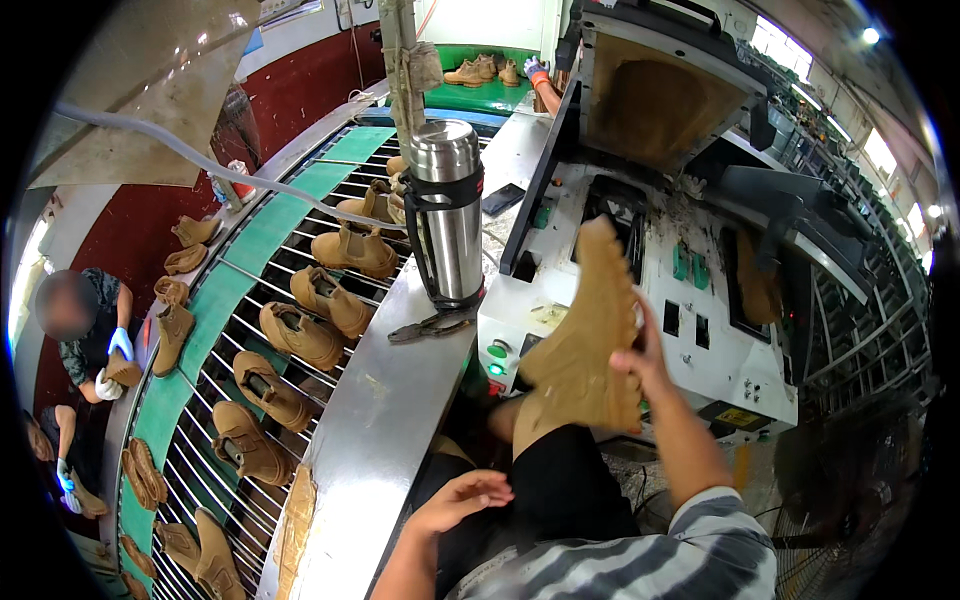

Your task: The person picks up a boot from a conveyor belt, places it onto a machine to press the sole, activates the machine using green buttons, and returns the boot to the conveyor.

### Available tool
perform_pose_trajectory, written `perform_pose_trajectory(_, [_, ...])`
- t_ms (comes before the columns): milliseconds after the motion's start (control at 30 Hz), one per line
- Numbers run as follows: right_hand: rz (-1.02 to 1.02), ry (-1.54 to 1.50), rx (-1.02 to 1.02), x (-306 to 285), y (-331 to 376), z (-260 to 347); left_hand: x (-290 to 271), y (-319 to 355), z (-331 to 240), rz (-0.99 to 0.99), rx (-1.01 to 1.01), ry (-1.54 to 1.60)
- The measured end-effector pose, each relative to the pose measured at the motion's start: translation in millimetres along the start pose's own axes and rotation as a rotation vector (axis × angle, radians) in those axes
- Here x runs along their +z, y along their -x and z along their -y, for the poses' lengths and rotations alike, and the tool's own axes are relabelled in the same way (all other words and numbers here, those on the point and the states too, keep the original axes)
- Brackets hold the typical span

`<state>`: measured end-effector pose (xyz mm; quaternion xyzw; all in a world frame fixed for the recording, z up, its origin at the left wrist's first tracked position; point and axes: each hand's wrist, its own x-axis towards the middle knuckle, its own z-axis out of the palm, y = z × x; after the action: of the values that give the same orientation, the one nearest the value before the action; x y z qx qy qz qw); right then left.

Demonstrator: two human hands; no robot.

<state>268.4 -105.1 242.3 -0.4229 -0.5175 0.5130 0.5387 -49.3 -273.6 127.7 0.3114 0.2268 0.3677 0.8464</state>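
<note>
A tan lace-type work boot (pixel 580 345) with a thick lugged sole is held up in front of me, toe pointing away and upward. My right hand (pixel 648 352) grips it along the sole edge, thumb on the side. My left hand (pixel 468 498) hovers above my lap, fingers loosely apart, with nothing in it. Just beyond the boot stands a white press machine (pixel 690 350) with two wells in its top. Its black lid (pixel 665 90) is raised over the left well. A brown piece (pixel 757 275) sits in the right well.
On the metal ledge (pixel 375 400) at my left are a steel thermos (pixel 446 235), pliers (pixel 430 329) and a phone (pixel 503 199). Beyond it curves a rod conveyor (pixel 265 350) carrying several tan shoes. Two people handle footwear at far left; another person's gloved hand (pixel 537 70) shows behind the machine.
</note>
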Motion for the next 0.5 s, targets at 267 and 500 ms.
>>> perform_pose_trajectory(267, [-0.376,0.765,-0.087,-93,-214,59,-100,57,48,-1.133,0.570,-0.511])
perform_pose_trajectory(500, [-0.501,1.176,0.300,-92,-312,35,-128,65,44,-1.366,0.489,-0.489])
